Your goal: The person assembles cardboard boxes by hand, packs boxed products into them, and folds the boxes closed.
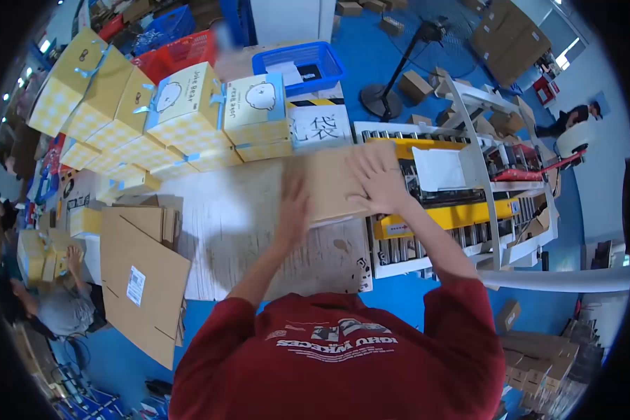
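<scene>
A brown cardboard box (325,168) lies at the right end of the worktable, reaching the edge of the roller conveyor. My right hand (376,182) rests flat on the box's top near its right end, fingers spread. Against the left part of the box is my left hand (294,210), its fingers stretched out and somewhat blurred by motion. The underside of the box is hidden.
Yellow checked gift boxes (185,101) are stacked at the back left. Folded cardboard sheets (143,280) lean at the table's left. A blue basket (301,66) stands behind. Right of the table is a sealing machine with yellow side rails (455,225). Another person (66,304) works far left.
</scene>
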{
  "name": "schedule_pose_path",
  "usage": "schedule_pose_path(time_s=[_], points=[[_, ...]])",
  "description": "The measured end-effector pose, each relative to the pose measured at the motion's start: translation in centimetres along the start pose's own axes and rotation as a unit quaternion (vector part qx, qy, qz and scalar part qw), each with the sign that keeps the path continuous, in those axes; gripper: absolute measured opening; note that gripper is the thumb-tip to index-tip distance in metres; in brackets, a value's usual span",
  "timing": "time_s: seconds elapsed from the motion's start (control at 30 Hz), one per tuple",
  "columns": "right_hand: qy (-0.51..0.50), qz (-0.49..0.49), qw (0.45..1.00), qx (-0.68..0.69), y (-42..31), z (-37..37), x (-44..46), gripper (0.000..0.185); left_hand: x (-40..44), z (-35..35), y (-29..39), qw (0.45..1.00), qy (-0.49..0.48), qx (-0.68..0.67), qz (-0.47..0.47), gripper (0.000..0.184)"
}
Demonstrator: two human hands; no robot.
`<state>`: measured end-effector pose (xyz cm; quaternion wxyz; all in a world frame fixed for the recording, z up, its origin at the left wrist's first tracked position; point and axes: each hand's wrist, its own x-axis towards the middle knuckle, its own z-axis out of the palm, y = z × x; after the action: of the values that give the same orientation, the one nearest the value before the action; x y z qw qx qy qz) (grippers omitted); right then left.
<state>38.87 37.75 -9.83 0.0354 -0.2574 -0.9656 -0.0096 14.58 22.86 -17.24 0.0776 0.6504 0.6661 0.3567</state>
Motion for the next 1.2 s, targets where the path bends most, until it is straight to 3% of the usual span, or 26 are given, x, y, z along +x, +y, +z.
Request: schedule_pose_path(time_s=[0.07, 0.13, 0.2, 0.23, 0.27, 0.3, 0.33, 0.37, 0.4, 0.43, 0.47, 0.5, 0.57, 0.6, 0.63, 0.67, 0.7, 0.73, 0.8, 0.83, 0.87, 0.93, 1.07, 1.1, 1.2], points=[[-0.014, 0.132, 0.991, -0.005, -0.6, -1.2, -3.8, 0.078, 2.6, 1.9, 3.0, 0.993, -0.001, -0.109, 0.045, 0.056], [0.070, 0.191, 0.979, -0.022, -4.4, 0.8, -4.7, 0.072, 3.3, 4.6, 1.2, 0.981, -0.027, -0.136, 0.137, 0.055], [0.142, 0.142, 0.963, 0.183, -10.9, -0.7, -3.0, 0.061, 1.9, 0.8, 3.1, 0.939, -0.056, -0.321, 0.111, 0.057], [0.177, 0.099, 0.945, 0.258, -14.0, -0.1, -1.7, 0.057, 0.0, -1.6, 1.9, 0.951, -0.009, -0.298, 0.078, 0.057], [0.206, 0.058, 0.918, 0.335, -16.9, 0.5, 0.4, 0.053, -2.5, -4.3, 0.1, 0.979, 0.045, -0.187, 0.071, 0.060], [0.136, 0.019, 0.896, 0.423, -19.2, 1.7, 2.9, 0.051, -5.7, -7.1, -1.5, 0.992, 0.081, -0.076, 0.061, 0.063], [0.063, -0.011, 0.865, 0.497, -21.5, 3.2, 5.2, 0.050, -10.7, -10.0, -4.4, 0.987, 0.158, 0.023, -0.029, 0.055], [0.002, 0.019, 0.804, 0.595, -24.7, 4.3, 8.4, 0.050, -16.2, -14.8, -7.4, 0.960, 0.229, 0.121, -0.110, 0.049], [-0.059, 0.054, 0.731, 0.678, -28.4, 5.5, 11.8, 0.050, -21.9, -20.1, -9.7, 0.901, 0.300, 0.171, -0.263, 0.044], [-0.065, 0.031, 0.733, 0.677, -31.4, 7.8, 15.1, 0.051, -28.3, -24.5, -11.7, 0.813, 0.337, 0.242, -0.408, 0.046], [-0.069, 0.010, 0.732, 0.678, -34.4, 10.1, 17.7, 0.052, -33.6, -27.0, -12.4, 0.666, 0.335, 0.421, -0.517, 0.058], [-0.071, -0.007, 0.729, 0.680, -37.0, 10.9, 18.6, 0.052, -38.8, -29.5, -12.9, 0.482, 0.304, 0.528, -0.629, 0.070], [-0.156, 0.080, 0.644, 0.744, -42.4, 11.0, 20.0, 0.053, -47.6, -29.6, -15.0, 0.431, 0.284, 0.576, -0.634, 0.078], [-0.200, 0.120, 0.597, 0.767, -44.7, 11.1, 21.3, 0.054, -51.2, -29.9, -16.6, 0.506, 0.333, 0.363, -0.707, 0.082], [-0.149, 0.018, 0.626, 0.766, -45.8, 13.6, 21.6, 0.054, -53.6, -30.5, -17.3, 0.558, 0.363, 0.130, -0.735, 0.087], [-0.092, -0.084, 0.644, 0.755, -46.3, 15.7, 21.6, 0.055, -52.8, -31.8, -15.1, 0.578, 0.347, 0.174, -0.718, 0.085], [-0.107, -0.014, 0.675, 0.730, -45.1, 8.5, 19.3, 0.053, -50.4, -32.9, -11.3, 0.598, 0.330, 0.215, -0.698, 0.083], [-0.075, -0.056, 0.645, 0.759, -43.1, 8.3, 19.2, 0.048, -47.5, -34.4, -6.3, 0.642, 0.335, 0.215, -0.655, 0.077], [0.057, 0.001, 0.675, 0.735, -38.1, 3.2, 16.8, 0.040, -40.8, -37.9, 3.0, 0.743, 0.344, 0.212, -0.534, 0.064], [0.140, -0.022, 0.633, 0.761, -36.2, -0.6, 15.9, 0.037, -38.5, -38.2, 7.1, 0.798, 0.318, 0.195, -0.473, 0.058], [0.238, -0.046, 0.742, 0.625, -33.1, -2.2, 14.4, 0.036, -37.1, -38.1, 9.1, 0.795, 0.321, 0.189, -0.478, 0.058], [0.295, -0.048, 0.724, 0.622, -29.3, -7.7, 12.8, 0.038, -34.2, -39.8, 10.2, 0.877, 0.153, 0.142, -0.432, 0.054], [0.414, -0.142, 0.769, 0.465, -25.7, -12.7, 11.3, 0.049, -29.2, -42.9, 8.6, 0.906, 0.133, 0.004, -0.401, 0.062], [0.432, -0.145, 0.771, 0.446, -24.6, -13.2, 10.4, 0.054, -28.2, -43.4, 8.4, 0.897, 0.134, -0.038, -0.419, 0.063], [0.426, -0.121, 0.778, 0.445, -19.7, -14.0, 7.7, 0.061, -26.2, -43.1, 7.1, 0.937, 0.068, -0.050, -0.338, 0.060]])
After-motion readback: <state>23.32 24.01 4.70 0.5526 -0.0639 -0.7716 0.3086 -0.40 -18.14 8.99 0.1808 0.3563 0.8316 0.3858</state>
